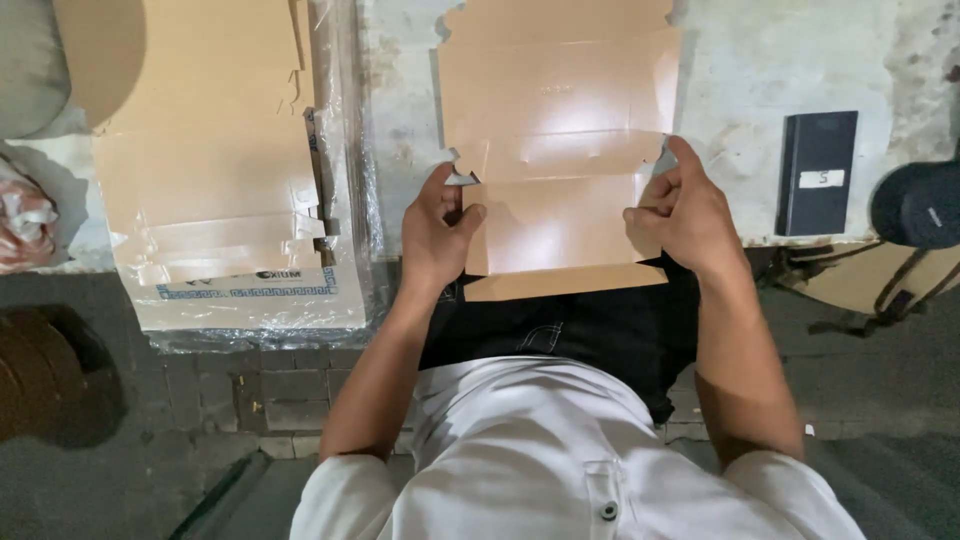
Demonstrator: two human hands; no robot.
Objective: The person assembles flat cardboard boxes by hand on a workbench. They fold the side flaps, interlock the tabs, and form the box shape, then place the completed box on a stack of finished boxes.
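A flat brown cardboard box blank (560, 120) lies on the pale worn tabletop (740, 70) in front of me, its near panel folded up toward my lap. My left hand (437, 232) pinches the left edge of that folded panel, thumb on top. My right hand (683, 208) grips the right edge of the same panel, fingers curled over the side flap. Both hands hold the cardboard at the table's near edge.
A tall stack of flat cardboard blanks (215, 150) wrapped in clear plastic stands at the left. A dark blue booklet (818, 172) with a white label lies at the right, beside a black cap (920, 205). Grey paved floor lies below.
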